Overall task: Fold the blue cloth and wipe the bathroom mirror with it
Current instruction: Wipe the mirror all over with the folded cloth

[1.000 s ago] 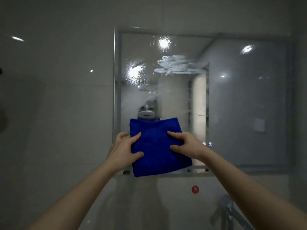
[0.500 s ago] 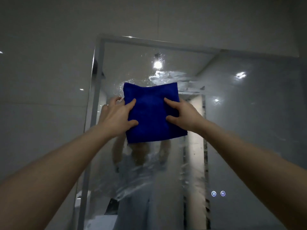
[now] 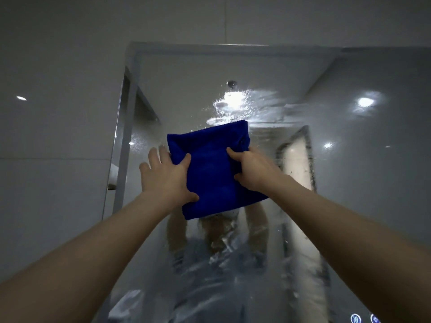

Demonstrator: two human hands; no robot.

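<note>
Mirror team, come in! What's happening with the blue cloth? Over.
Left hand presses blue cloth, right hand grips its edge. Cloth folded, on wet mirror. Nothing blocking.

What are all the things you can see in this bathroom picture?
blue cloth: one, blue, folded, held up in front of the mirror's middle.
mirror: one, silvery edge, on the wall, wet and streaky.
white smear: one patch, white, on the mirror just above the cloth.
lit buttons: two, bluish-white, mirror's bottom right.
wall tiles: several, grey, left of and above the mirror.
left hand: one, on the cloth's left edge, fingers spread.
right hand: one, gripping the cloth's right edge.
</note>
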